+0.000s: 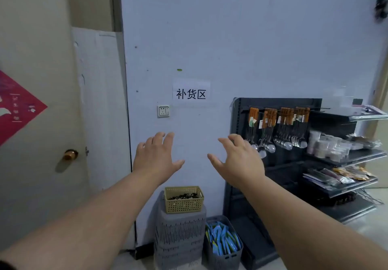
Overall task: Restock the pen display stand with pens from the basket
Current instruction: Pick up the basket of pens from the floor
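Both hands are spread and hold nothing: the left hand [156,158] and right hand [237,160] hang palm-down in the air in front of the wall [189,38], fingers loosely fanned.

Well below them, the small yellow perforated basket [184,205] sits on top of a grey slotted bin [180,234]. The dark heap in it is probably the pens [184,196]. It looks like light, stiff plastic, so I'd take it by both short ends at the rim and keep it level, as loose pens would likely roll and spill.

The basket sits close against the wall. A grey crate of blue packets [226,259] stands just beside the bin on the right, then the black shelf rack [231,196], so the free approach is from the front. I cannot pick out a pen stand here.
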